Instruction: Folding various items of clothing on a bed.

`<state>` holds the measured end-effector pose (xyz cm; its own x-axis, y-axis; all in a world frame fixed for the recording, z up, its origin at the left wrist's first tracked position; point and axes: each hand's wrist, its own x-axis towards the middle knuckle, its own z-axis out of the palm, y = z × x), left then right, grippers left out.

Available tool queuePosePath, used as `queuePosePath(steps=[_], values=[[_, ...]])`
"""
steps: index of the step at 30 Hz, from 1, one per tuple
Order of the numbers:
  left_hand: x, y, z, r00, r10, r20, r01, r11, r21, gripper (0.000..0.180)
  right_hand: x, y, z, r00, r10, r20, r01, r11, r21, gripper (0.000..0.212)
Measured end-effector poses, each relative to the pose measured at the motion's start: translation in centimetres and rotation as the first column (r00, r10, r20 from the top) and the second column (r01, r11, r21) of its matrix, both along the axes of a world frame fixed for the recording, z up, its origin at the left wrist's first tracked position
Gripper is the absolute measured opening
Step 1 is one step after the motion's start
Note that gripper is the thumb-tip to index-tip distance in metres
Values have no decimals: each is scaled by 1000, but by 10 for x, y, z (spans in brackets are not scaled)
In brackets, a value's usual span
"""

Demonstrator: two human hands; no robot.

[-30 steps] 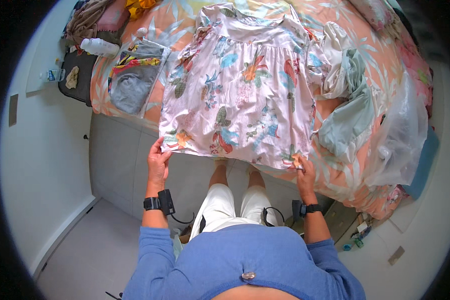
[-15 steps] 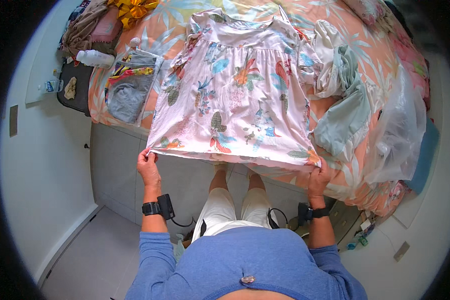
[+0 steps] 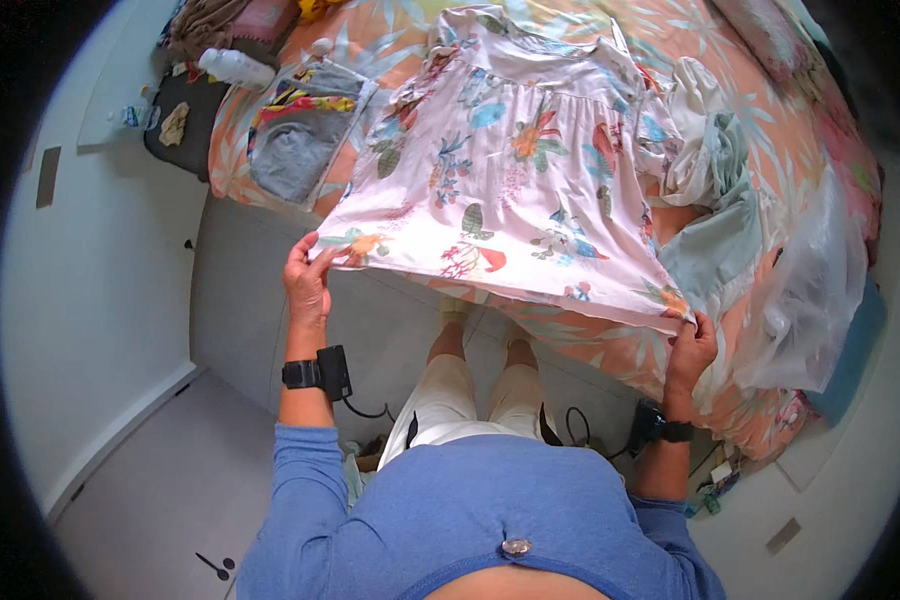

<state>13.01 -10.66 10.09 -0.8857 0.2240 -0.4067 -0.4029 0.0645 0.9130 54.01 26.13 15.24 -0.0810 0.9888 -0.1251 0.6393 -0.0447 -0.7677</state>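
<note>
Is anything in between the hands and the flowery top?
No, nothing that I can see. The left hand pinches one bottom corner of the flowery top, and the right hand grips the other. The pale green cloth lies beside the top, not in between.

The single head view is the left wide fisheye, worn on the person's head and facing steeply downward. The blue top (image 3: 490, 490) fills the near lower edge; the bed (image 3: 620, 350) lies farther off, above. Straight edges bow toward the dark rim.
</note>
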Motion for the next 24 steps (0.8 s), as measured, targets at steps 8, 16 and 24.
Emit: queuePosePath(steps=[8,16,24], values=[[-2,3,22,912,-319,-257,273,941,-199,75,-10,33,10,989,-145,-37,132,960,-248,15],[-9,0,11,928,-242,-283,98,893,-440,38,-6,46,12,994,-94,-56,77,964,-254,12],[-15,-8,21,839,-188,-510,-174,796,-580,23,5,39,29,998,54,35,-55,998,7,13]])
